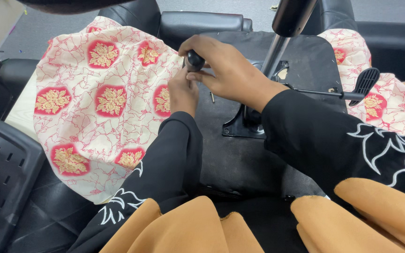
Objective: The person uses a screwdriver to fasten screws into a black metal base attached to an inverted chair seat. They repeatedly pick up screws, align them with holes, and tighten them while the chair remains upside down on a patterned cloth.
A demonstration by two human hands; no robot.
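Fingers (198, 75) over black seat underside (240, 154), floral cloth (104, 98).

Cream cloth (99, 98) with red floral medallions, black chair base (240, 154), black white-embroidered sleeves (174, 154)

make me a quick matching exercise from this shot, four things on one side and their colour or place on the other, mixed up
Things:
1. right hand
2. patterned cloth
3. paddle lever
4. metal column

Descriptions:
A. cream with red floral medallions, draped at the left
B. rises from the black base plate toward the top edge
C. closed over a black tool handle
D. black, sticking out on a thin rod at the right

Pairs: 1-C, 2-A, 3-D, 4-B
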